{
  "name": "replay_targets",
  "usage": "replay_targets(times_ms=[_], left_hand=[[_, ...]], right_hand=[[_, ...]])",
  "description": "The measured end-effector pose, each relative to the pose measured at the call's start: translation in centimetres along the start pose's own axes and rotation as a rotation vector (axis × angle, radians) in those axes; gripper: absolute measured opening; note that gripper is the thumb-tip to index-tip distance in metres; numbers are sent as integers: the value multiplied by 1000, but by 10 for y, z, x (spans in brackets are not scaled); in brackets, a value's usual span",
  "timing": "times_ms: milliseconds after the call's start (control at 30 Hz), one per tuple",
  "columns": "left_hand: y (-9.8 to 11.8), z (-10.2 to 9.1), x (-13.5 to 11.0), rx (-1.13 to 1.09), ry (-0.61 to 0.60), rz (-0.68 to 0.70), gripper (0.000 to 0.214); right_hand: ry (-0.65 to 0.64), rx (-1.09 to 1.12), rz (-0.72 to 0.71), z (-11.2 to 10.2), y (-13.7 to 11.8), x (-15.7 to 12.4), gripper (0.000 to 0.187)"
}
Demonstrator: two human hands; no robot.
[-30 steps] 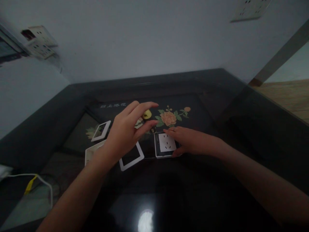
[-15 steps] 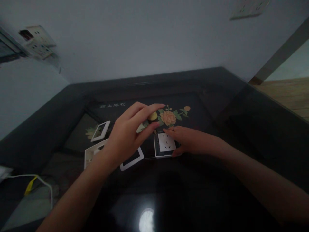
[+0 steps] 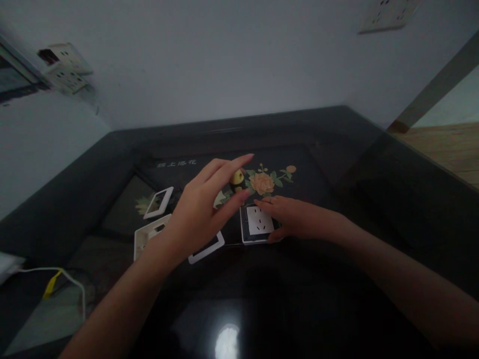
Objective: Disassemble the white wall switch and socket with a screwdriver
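My left hand hovers above a dark glossy table. Its thumb and stretched forefinger pinch a small yellow-topped tool. The tool stands nearly upright, just behind the far left corner of a white wall socket. That socket lies flat on the table. My right hand grips it from the right, fingers along its far edge and thumb at its near edge. The tool's lower end is dark and hard to make out.
Two white socket frames and a white back box lie left of the socket. A white and yellow cable trails at the far left. Sockets hang on the wall. Painted flowers decorate the tabletop.
My left hand has moved a little to the right and up, taking the yellow-topped tool with it toward the socket's far corner. My right hand and the socket have stayed put.
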State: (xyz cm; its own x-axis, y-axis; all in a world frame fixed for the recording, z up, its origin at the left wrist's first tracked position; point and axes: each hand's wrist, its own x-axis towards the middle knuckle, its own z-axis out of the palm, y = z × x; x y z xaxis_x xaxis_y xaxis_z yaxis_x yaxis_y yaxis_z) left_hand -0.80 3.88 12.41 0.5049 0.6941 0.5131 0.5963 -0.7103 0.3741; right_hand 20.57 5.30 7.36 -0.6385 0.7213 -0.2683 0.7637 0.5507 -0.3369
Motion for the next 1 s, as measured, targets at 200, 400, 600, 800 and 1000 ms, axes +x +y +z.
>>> replay_targets(times_ms=[200,400,600,800,1000], left_hand=[[-1,-4,-1,-20,-53,18,42],[-4,12,0,136,190,26,14],[-2,-4,-1,-198,-88,-56,46],[-5,8,0,96,156,7,25],[-5,1,0,15,1,-42,44]], right_hand=[[-9,-1,-2,-2,-2,0,84],[0,-5,20,-2,-3,0,81],[-7,-18,35,-3,-3,-1,82],[-18,-34,49,-5,-6,-2,84],[-24,-51,55,-5,-6,-1,85]])
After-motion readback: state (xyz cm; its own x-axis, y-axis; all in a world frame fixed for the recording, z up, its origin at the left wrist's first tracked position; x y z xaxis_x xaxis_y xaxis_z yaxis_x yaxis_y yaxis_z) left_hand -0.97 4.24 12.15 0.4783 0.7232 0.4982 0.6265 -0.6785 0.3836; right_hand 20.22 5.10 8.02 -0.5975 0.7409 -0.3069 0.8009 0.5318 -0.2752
